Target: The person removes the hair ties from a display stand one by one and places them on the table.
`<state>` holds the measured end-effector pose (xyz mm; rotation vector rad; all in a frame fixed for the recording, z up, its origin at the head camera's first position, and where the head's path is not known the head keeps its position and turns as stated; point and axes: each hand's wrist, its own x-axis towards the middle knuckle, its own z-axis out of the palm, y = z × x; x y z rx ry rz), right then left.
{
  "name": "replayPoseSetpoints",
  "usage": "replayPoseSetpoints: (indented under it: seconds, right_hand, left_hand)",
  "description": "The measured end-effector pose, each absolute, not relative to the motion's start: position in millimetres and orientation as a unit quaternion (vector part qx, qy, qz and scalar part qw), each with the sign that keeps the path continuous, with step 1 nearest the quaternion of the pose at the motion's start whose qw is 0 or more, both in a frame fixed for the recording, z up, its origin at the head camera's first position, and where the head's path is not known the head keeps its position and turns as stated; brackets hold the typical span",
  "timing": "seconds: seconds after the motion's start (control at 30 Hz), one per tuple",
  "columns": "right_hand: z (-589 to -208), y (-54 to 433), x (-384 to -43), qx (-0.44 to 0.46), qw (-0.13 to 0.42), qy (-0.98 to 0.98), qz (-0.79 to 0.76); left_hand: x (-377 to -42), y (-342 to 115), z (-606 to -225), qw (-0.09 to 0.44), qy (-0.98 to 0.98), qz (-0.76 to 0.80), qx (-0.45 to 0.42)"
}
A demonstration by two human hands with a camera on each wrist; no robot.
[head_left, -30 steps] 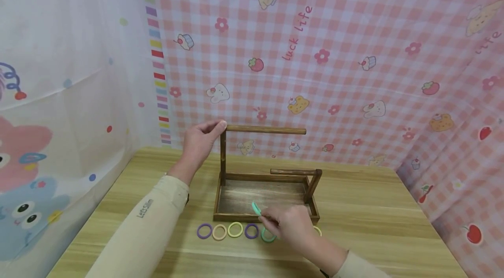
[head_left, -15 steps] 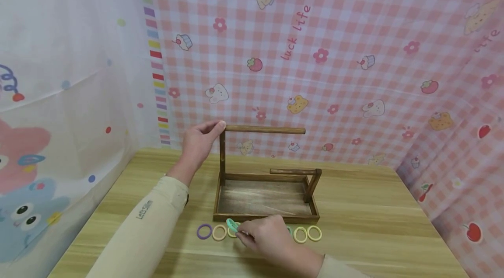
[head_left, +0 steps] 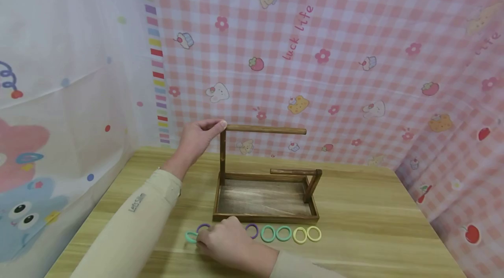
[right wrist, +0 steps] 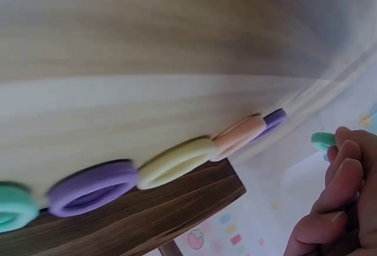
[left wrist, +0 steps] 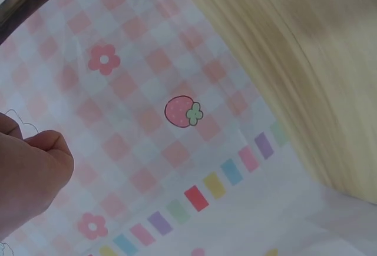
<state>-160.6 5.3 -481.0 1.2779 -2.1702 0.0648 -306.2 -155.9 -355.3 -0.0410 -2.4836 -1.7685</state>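
In the head view my left hand (head_left: 197, 140) grips the top left corner of a brown wooden rack (head_left: 222, 155), where the tall post meets the upper bar. My right hand (head_left: 232, 238) pinches a green hair tie (head_left: 190, 237) at the left end of a row of hair ties in front of the rack. That row includes a purple hair tie (right wrist: 91, 188), a yellow hair tie (right wrist: 177, 165) and a peach hair tie (right wrist: 238, 137) in the right wrist view. From the head view, my right hand hides part of the row.
The rack has a shallow tray base (head_left: 265, 217), a high bar (head_left: 267, 129) and a shorter low bar (head_left: 293, 172), both with nothing hanging on them. It stands on a wood-grain table (head_left: 362, 217). A pink checked curtain (head_left: 354, 20) hangs behind.
My right hand has moved left along the row, carrying the green hair tie from in front of the tray to the row's left end. The left hand stays on the rack's corner.
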Motion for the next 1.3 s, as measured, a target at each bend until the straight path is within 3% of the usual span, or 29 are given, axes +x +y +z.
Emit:
replayPoseSetpoints:
  seconds: [0.43,0.63,0.8,1.1,1.3]
  right_hand:
    - [-487.6,-23.2,-174.1,0.452,0.276,-0.847,-0.052]
    - [-488.1,-10.3,-177.3,0.437,0.216,-0.872,-0.041]
    - [-482.6,20.0,-174.9,0.422,0.204,-0.883,0.002]
    - [-478.3,103.1,-171.5,0.410,0.256,-0.874,0.049]
    - [-468.8,171.0,-173.1,0.361,0.240,-0.899,0.068]
  left_hand:
    - [-305.0,-157.9,-354.6,0.038,-0.811,-0.583,-0.017]
    - [-305.5,-156.6,-356.1,0.037,-0.809,-0.586,-0.017]
    - [-306.7,-157.3,-356.0,0.034,-0.809,-0.587,-0.011]
    - [-306.6,-155.4,-355.9,0.034,-0.813,-0.581,-0.017]
    - [-306.1,-156.2,-356.6,0.040,-0.815,-0.578,-0.021]
